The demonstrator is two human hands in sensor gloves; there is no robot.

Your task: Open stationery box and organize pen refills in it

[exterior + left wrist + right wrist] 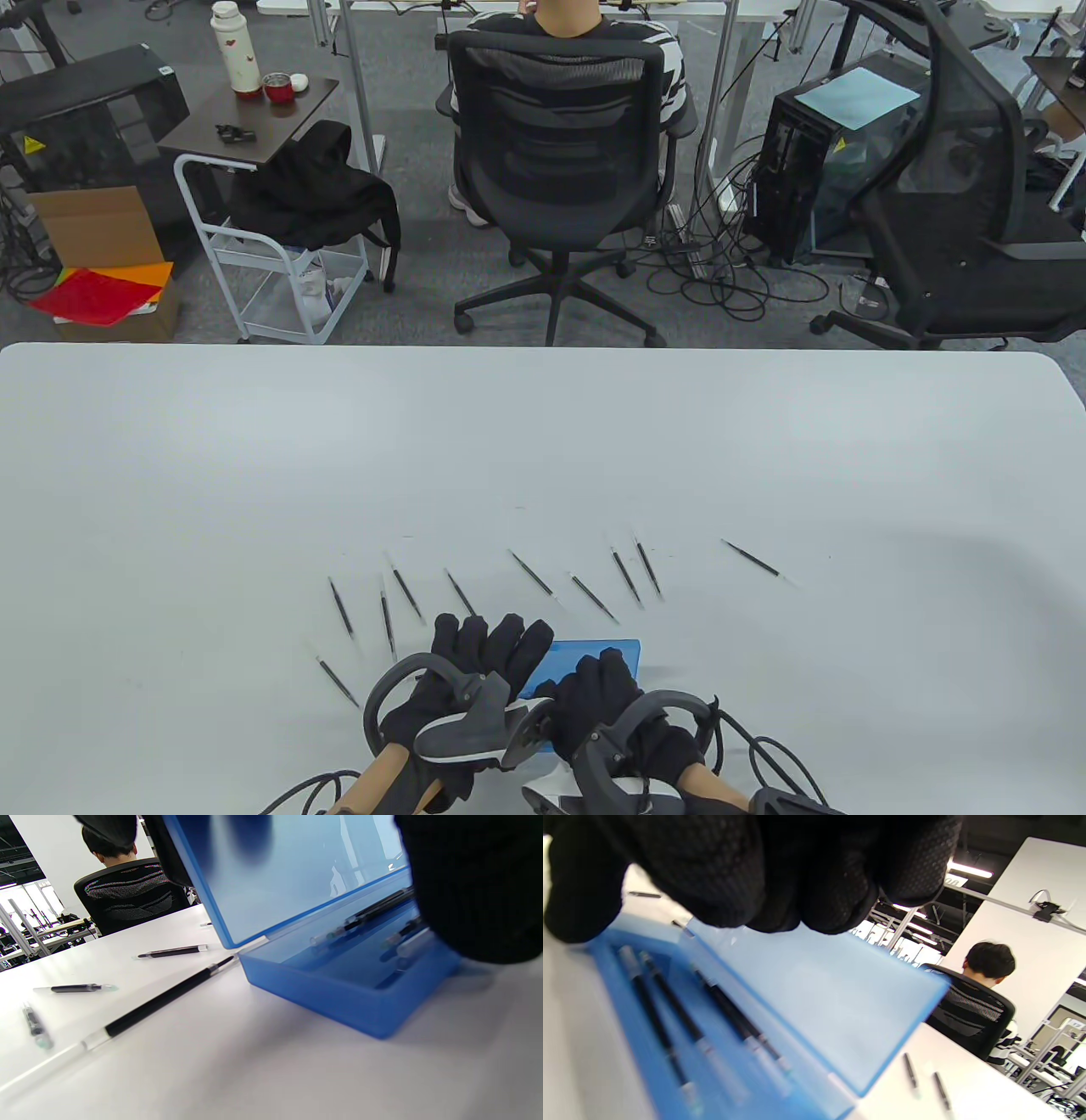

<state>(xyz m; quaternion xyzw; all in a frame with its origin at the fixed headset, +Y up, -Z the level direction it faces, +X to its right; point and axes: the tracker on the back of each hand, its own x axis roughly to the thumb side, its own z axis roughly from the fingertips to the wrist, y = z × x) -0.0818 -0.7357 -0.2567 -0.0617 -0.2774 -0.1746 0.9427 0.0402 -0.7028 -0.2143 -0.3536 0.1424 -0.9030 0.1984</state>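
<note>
Holding blue box (339,993) lid up – refills (670,1018) inside

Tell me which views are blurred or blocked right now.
Table view: sharp, but the hands cover most of the box. Left wrist view: refills slightly soft, dark glove fills the upper right. Right wrist view: box interior smeared, glove blocks the top.

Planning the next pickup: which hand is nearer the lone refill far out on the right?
Right. The right hand is below-left of that refill; the left hand sits farther left.
</note>
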